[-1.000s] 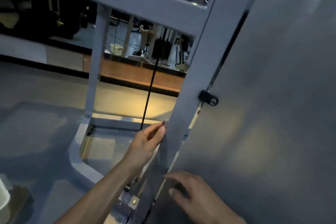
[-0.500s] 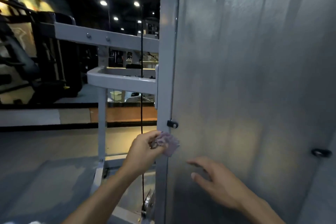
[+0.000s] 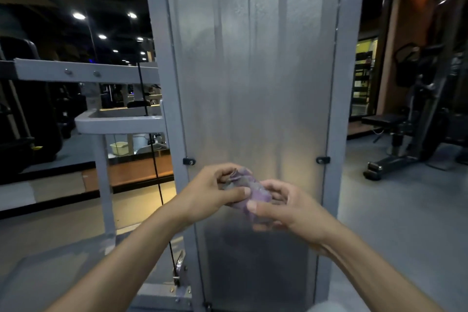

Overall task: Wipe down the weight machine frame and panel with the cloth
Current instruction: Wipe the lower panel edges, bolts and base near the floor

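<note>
Fingers [image 3: 276,191] of the right hand [image 3: 286,206] and left hand [image 3: 210,192] curl round a bunched purple cloth [image 3: 249,191], held before the grey panel [image 3: 253,71].

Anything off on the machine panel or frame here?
Nothing stands out. The panel stands straight in its frame, both clips seated. Left hand and right hand hold the bunched purple cloth before it.

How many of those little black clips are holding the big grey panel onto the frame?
2. One black clip sits on the panel's left edge, the other black clip on its right edge, level with it, both just above the hands. More may lie outside the picture.
</note>
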Demonstrator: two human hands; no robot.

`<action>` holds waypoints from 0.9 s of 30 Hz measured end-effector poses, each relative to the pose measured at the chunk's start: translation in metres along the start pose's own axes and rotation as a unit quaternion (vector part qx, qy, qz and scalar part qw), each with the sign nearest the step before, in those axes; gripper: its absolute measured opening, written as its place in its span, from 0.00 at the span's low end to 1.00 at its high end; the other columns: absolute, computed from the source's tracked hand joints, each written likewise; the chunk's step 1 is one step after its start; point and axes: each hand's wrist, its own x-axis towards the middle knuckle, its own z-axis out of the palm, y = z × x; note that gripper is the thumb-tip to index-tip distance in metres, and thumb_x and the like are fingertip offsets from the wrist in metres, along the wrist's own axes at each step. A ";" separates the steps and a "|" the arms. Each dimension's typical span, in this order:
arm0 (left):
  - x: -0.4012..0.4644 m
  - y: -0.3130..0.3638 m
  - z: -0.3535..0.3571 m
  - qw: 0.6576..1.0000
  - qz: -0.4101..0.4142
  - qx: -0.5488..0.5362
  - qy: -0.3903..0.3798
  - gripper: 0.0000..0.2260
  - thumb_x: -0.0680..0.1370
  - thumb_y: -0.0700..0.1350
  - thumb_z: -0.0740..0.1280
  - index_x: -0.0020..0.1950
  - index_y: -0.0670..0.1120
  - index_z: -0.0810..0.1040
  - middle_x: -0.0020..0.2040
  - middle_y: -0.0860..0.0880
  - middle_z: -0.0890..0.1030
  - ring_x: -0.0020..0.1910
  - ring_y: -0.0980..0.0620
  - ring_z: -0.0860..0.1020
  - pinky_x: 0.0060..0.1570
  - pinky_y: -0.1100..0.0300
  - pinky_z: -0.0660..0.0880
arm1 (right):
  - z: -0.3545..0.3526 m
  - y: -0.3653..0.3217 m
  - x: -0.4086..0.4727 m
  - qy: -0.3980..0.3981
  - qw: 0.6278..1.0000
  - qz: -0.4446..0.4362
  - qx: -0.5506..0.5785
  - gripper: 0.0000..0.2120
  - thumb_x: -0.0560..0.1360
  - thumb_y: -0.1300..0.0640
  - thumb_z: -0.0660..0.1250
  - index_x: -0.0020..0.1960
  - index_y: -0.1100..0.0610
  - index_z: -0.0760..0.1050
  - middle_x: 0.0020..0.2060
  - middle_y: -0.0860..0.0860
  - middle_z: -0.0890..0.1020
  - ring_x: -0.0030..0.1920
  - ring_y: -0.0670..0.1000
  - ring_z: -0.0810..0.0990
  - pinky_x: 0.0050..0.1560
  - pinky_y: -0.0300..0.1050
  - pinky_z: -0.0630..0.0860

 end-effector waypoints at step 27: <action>0.090 -0.031 0.166 0.975 0.136 0.174 -0.018 0.06 0.76 0.52 0.72 0.52 0.55 0.80 0.47 0.58 0.83 0.48 0.56 0.81 0.48 0.60 0.77 | -0.139 0.058 -0.033 0.276 0.958 0.031 0.066 0.07 0.77 0.55 0.72 0.45 0.57 0.79 0.41 0.58 0.87 0.39 0.54 0.84 0.46 0.49 0.78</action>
